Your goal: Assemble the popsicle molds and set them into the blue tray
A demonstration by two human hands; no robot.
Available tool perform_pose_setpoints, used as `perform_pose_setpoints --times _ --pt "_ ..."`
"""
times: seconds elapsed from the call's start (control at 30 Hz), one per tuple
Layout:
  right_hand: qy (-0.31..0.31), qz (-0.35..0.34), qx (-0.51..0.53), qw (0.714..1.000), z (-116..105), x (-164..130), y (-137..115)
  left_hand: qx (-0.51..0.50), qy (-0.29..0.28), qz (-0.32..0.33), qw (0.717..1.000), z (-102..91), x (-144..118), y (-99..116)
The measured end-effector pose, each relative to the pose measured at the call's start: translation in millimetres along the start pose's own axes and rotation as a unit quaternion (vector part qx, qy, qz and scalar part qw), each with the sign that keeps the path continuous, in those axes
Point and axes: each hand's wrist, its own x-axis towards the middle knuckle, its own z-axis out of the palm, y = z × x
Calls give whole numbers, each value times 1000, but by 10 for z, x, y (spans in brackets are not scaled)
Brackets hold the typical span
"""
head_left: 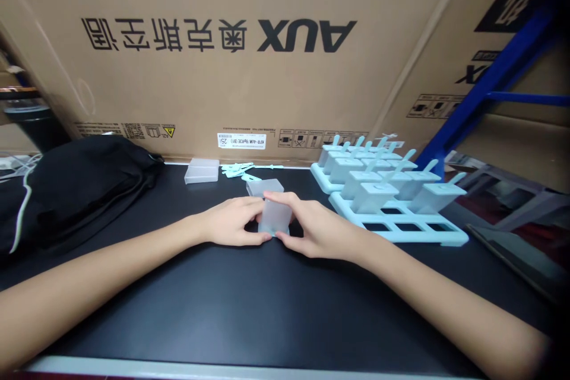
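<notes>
Between my two hands stands a frosted popsicle mold cup [276, 217] with a pale blue rim at its base on the black table. My left hand [236, 221] grips its left side, thumb low near the rim. On the right, my right hand [314, 222] wraps round the cup with the thumb at the base and the forefinger near the top. Just behind sits another frosted cup [271, 185]. Several pale blue sticks [238, 170] lie beyond it, and a further clear cup [202, 171] rests to their left.
At right, pale blue racks [401, 231] hold several mold cups with sticks pointing up. A black cloth bag [84, 184] lies at left, beside a dark bottle [33, 122]. Large cardboard boxes [214, 89] wall off the back, with a blue metal post [494, 83] at right.
</notes>
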Motion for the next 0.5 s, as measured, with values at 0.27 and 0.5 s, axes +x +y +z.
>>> perform_pose_setpoints --times 0.27,0.5 --pt "8 -18 -61 998 17 -8 -32 58 7 24 998 27 -13 -8" --pt "-13 -28 -62 998 -65 28 -80 93 3 22 995 27 0 9"
